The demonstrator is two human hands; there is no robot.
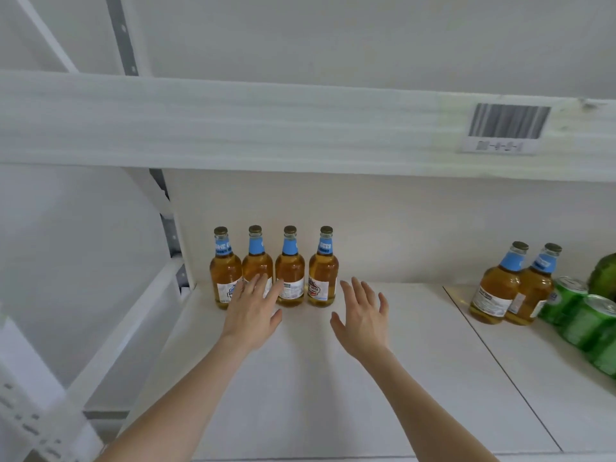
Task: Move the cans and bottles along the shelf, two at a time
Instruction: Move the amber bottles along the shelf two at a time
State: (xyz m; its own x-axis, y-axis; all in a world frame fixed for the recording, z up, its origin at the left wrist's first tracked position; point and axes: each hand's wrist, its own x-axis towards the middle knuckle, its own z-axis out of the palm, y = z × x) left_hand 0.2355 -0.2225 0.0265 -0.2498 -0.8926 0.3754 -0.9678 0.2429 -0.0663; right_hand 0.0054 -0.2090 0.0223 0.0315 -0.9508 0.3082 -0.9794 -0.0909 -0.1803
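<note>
Both hands empty, fingers spread. Left hand (255, 311) is in front of the four-bottle row (290, 271), contact unclear. Right hand (363, 320) is near the row's 3 o'clock end, apart. Row packed tight at shelf (333, 395) back, likely to save room. Two bottles (500, 288) and cans (586, 321) at 3 o'clock, probably next.

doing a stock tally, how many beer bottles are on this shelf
6. Four in a row at back left: first bottle, second bottle, third bottle, fourth bottle. Two together at right, fifth bottle and sixth bottle, beside the green cans. Others may sit beyond the right edge.
</note>
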